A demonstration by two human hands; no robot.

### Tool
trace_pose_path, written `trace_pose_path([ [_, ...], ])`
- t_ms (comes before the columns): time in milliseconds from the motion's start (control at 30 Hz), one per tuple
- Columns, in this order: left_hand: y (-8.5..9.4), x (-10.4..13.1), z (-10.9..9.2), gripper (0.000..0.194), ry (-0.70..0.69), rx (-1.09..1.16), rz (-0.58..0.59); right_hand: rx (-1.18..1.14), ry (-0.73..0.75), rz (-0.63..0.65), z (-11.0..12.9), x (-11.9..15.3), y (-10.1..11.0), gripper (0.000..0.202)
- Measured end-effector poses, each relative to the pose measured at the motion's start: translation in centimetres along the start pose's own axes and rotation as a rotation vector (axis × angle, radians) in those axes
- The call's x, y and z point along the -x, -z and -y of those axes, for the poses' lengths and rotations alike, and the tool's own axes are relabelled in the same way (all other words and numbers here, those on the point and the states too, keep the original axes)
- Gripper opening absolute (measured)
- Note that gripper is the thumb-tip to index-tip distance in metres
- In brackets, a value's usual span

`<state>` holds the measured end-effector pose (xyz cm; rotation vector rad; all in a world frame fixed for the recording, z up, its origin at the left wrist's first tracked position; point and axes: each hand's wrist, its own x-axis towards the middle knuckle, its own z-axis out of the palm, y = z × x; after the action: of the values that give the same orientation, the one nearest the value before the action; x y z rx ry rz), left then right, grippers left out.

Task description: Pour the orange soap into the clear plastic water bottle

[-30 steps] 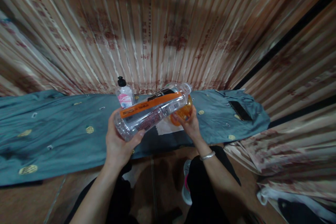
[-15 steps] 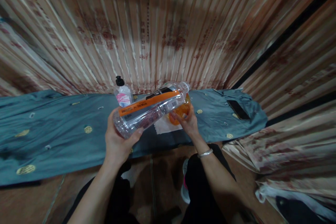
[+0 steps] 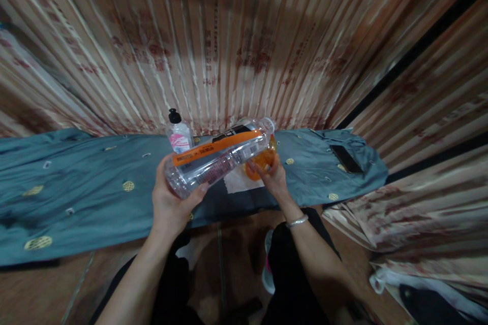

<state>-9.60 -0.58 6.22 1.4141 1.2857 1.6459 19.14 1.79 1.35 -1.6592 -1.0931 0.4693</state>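
Observation:
A clear plastic bottle (image 3: pixel 217 157) with an orange and black label is tilted, its neck up to the right. My left hand (image 3: pixel 173 198) is wrapped round its base end. My right hand (image 3: pixel 272 177) is closed on an orange container (image 3: pixel 261 162), partly hidden behind the bottle's neck. Under these lies a white tissue (image 3: pixel 238 183) on the teal cloth. Just behind the bottle's base stands a clear pump bottle (image 3: pixel 179 137) with a black top and a pink label.
The long surface under a teal patterned cloth (image 3: pixel 95 188) runs across the view. A black phone (image 3: pixel 346 159) lies at its right end. Pleated curtains (image 3: pixel 229 51) hang behind and on the right. Below are my legs and a tiled floor (image 3: pixel 213 274).

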Motion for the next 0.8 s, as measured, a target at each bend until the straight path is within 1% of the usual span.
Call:
trace_pose_path([
  [133,0.1,0.0,0.1,0.107,-0.027,-0.010,-0.009,-0.001,-0.003,0.006,-0.1,0.0,0.1,0.071],
  [333,-0.1,0.0,0.0,0.102,-0.065,-0.040,-0.025,-0.002,0.019,0.015,-0.6,-0.1,0.1,0.078],
  [500,0.1,-0.1,0.1,0.105,-0.057,-0.043,-0.021,0.003,0.028,0.006,-0.9,-0.2,0.0,0.078],
  [667,0.1,0.0,-0.1,0.102,-0.054,-0.031,-0.008,0.023,0.014,0.008,-1.2,-0.3,0.0,0.077],
  [800,0.0,0.0,-0.3,0.099,-0.065,-0.023,-0.014,0.037,0.024,-0.013,-1.7,-0.2,-0.1,0.081],
])
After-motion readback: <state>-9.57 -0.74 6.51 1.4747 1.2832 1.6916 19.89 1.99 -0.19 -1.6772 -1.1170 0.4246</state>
